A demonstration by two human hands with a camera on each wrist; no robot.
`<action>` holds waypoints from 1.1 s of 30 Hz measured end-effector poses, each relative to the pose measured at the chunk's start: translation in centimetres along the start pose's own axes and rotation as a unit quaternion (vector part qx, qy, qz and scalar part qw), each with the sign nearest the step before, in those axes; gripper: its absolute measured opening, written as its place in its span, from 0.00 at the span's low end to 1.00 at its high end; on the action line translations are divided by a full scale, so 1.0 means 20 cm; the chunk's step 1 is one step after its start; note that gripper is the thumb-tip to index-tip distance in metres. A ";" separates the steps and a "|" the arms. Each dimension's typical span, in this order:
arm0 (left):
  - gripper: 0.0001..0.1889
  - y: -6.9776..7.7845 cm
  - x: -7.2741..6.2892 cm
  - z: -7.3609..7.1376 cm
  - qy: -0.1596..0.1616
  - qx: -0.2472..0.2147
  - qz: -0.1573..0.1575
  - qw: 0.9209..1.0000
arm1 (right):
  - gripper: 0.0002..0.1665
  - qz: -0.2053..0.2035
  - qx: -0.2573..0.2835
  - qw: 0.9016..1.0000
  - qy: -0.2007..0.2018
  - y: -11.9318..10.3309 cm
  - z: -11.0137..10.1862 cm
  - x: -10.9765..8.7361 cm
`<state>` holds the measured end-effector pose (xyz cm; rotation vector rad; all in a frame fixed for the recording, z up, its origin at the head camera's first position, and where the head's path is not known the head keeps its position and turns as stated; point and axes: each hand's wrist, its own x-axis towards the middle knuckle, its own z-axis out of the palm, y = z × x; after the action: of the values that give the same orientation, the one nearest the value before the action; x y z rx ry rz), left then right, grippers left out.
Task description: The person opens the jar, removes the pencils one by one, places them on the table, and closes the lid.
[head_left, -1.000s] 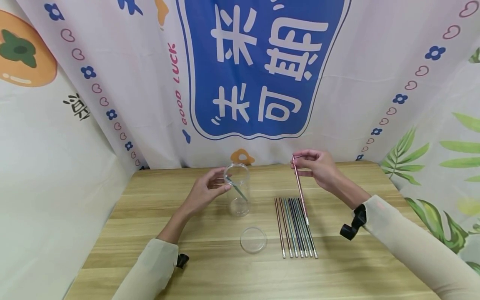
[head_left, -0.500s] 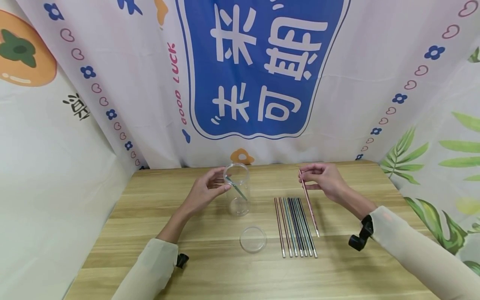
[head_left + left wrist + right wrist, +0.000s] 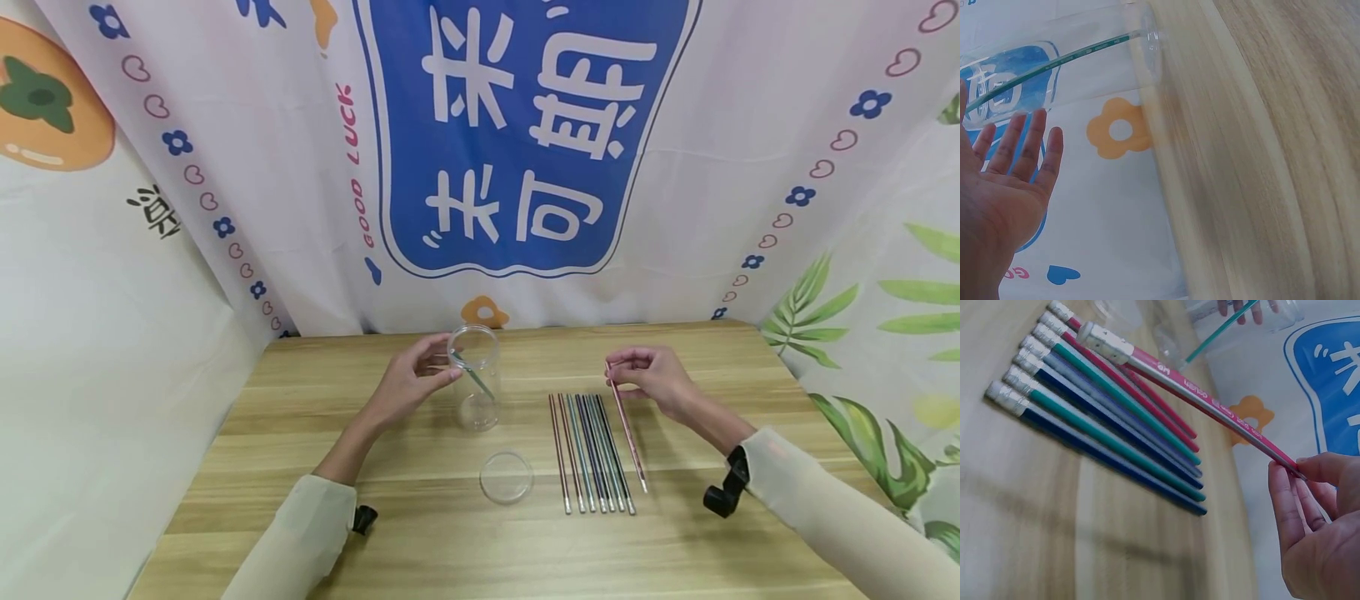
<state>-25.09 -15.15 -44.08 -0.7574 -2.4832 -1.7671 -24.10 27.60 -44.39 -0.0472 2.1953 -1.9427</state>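
A clear plastic jar (image 3: pixel 487 408) stands upright on the table, with one green pencil (image 3: pixel 1054 64) leaning inside it. My left hand (image 3: pixel 411 377) is at the jar's left side near the rim; in the left wrist view its fingers are fairly straight. Between thumb and fingertips, my right hand (image 3: pixel 654 379) pinches a pink pencil (image 3: pixel 1210 406) near its end, the white eraser end pointing down toward the table. Just left of that pencil lies a row of several pencils (image 3: pixel 592 454) in red, green and blue, their eraser ends toward me.
A round clear lid (image 3: pixel 507 478) lies flat between the jar and the pencil row. Behind the wooden table (image 3: pixel 420 533) hangs a printed cloth (image 3: pixel 322 208), close to the far edge.
My right hand has moved down and right, carrying the pink pencil from over the row to its right side. The left hand and the jar stay put.
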 end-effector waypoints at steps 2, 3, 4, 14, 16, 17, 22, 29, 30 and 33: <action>0.29 0.00 0.00 0.00 -0.001 -0.001 0.001 1.000 | 0.23 0.004 -0.002 1.000 -0.002 0.02 0.00 0.00; 0.29 0.00 0.00 0.00 -0.002 -0.002 0.001 1.000 | 0.24 0.005 -0.002 1.000 -0.003 0.03 0.00 0.00; 0.29 0.00 0.00 0.00 -0.002 -0.002 0.000 1.000 | 0.24 0.006 -0.003 1.000 -0.005 0.04 0.00 0.00; 0.29 0.01 0.00 0.00 0.000 -0.006 0.002 1.000 | 0.26 0.015 -0.039 0.999 -0.006 0.13 -0.01 -0.02; 0.29 0.01 0.00 0.00 0.002 -0.004 0.003 1.000 | 0.25 0.022 -0.043 0.999 -0.001 0.14 -0.01 -0.02; 0.29 0.01 0.00 0.00 0.002 -0.004 0.003 1.000 | 0.25 0.024 -0.044 0.999 0.001 0.15 -0.01 -0.02; 0.29 0.01 0.00 0.00 0.001 -0.001 0.001 1.000 | 0.24 0.029 -0.052 0.998 0.007 0.19 0.00 -0.02; 0.30 0.00 0.00 0.00 0.002 -0.002 -0.001 1.000 | 0.23 0.039 -0.057 0.997 0.016 0.23 0.01 -0.01; 0.30 0.00 0.00 0.00 0.002 -0.002 -0.001 1.000 | 0.22 0.039 -0.061 0.997 0.017 0.23 0.01 -0.01; 0.30 0.00 0.00 0.00 0.001 -0.003 -0.002 1.000 | 0.22 0.041 -0.069 0.996 0.023 0.23 0.02 -0.01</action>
<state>-25.04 -15.16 -44.07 -0.7504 -2.4808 -1.7759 -23.40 27.92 -48.99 0.0658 2.3203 -1.7636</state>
